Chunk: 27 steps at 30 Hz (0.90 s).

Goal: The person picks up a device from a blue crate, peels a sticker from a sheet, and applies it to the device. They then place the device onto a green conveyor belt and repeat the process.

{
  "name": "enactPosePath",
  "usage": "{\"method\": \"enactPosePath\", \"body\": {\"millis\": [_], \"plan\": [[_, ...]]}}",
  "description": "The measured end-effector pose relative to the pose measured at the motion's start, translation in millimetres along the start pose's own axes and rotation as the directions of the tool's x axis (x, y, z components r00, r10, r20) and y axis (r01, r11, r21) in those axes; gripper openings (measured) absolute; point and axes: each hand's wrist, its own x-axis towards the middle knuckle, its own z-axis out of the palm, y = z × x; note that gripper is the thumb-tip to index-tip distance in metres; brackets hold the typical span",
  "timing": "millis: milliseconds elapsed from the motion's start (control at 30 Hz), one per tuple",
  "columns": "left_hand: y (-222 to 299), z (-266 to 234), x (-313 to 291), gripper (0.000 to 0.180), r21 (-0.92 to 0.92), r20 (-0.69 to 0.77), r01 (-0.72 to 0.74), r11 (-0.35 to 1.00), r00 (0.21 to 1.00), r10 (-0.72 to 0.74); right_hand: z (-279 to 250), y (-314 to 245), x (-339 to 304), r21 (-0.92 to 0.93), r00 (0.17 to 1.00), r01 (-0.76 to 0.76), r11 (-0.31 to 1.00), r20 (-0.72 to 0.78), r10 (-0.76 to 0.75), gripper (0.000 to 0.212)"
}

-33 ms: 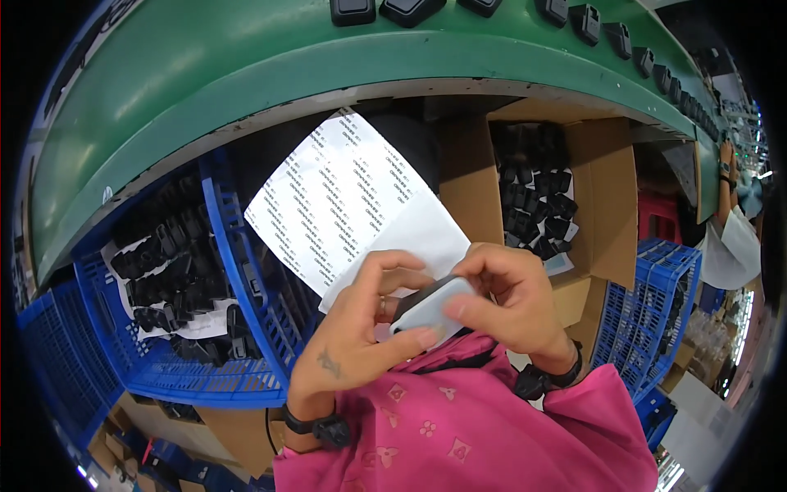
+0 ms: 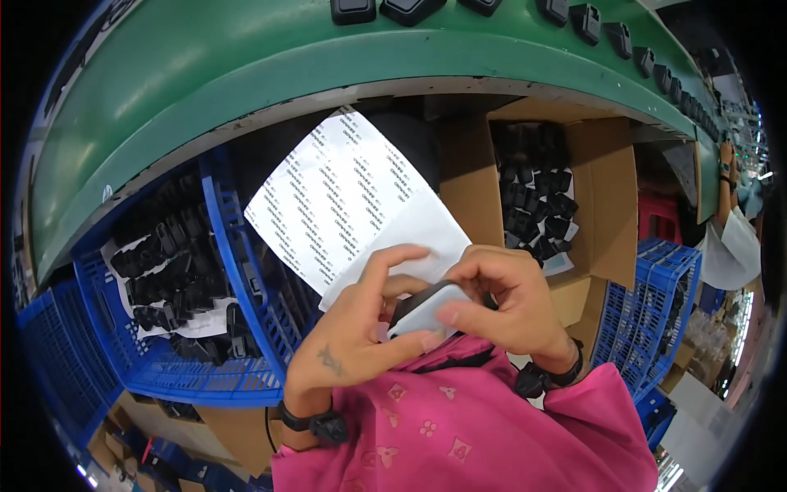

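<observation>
Above my lap, my left hand [image 2: 348, 336] and my right hand [image 2: 510, 303] grip a small rounded case [image 2: 422, 315] between them. Its flat face is pale grey and its side black. My left thumb presses along the lower edge, with the left fingers curled behind it. The right thumb lies on the pale face, while the right fingertips meet at the upper edge and are partly hidden. Just beyond the hands lies a white backing sheet [image 2: 320, 197] printed with rows of dark marks, its near corner plain white.
A blue plastic crate [image 2: 205, 385] with black parts stands at left. At right, a cardboard box [image 2: 611, 197] holds more black parts beside a blue basket [image 2: 639, 320]. Several black housings [image 2: 586, 25] line the green bench [image 2: 246, 90]. Another person's arm [image 2: 725, 184] shows far right.
My right thumb has slid slightly left across the pale face. The case has turned a little in my fingers; both hands keep hold of it.
</observation>
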Motion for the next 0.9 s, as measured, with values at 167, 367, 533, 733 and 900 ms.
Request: {"method": "enactPosePath", "body": {"millis": [167,367,533,733,900], "plan": [[0.2,0.7,10.3,0.066,-0.088,0.014,0.106,0.99,0.994,-0.105,7.8,24.6,-11.1,-0.399,0.938,0.122,0.909,-0.254,-0.237,0.018],[-30.3,-6.3,16.2,0.071,-0.201,0.047,-0.02,0.979,0.998,0.03,29.8,69.4,-46.2,-0.852,0.938,0.235,0.468,0.073,-0.34,0.051],[-35.4,-3.7,19.0,0.076,-0.287,0.016,-0.035,0.957,0.999,0.041,29.8,74.0,-48.1,-0.878,0.92,0.265,0.399,0.105,-0.378,0.046],[-39.5,2.9,21.6,0.073,-0.286,-0.094,-0.059,0.956,0.995,0.033,33.3,76.0,-49.3,-0.793,0.927,0.207,0.572,-0.027,-0.374,0.038],[-38.2,2.4,20.8,0.071,-0.285,-0.092,-0.059,0.957,0.995,0.033,33.1,74.5,-46.7,-0.683,0.945,0.176,0.709,-0.084,-0.315,0.029]]}}
